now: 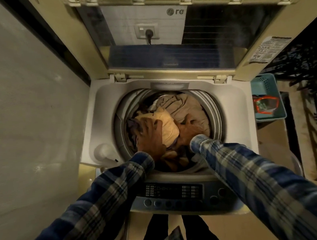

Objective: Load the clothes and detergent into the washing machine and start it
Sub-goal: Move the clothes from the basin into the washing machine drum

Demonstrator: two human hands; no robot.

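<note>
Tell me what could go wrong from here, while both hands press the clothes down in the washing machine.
1. The clothes fill the drum high; the left hand and right hand press them down, so an overpacked load may wash poorly.
2. The lid stands open above both hands; a bump could drop it on them.
3. A packet, perhaps detergent, lies in the basket at the side and might be forgotten.

A pale, faintly textured panel (28,112) fills the left side, edged by a dark strip (51,43). On the far tiled wall (125,17) a socket (147,31) holds a black plug. To the right, a teal basket (266,86) sits before dark tree silhouettes (316,90) in dim, warm light.
</note>
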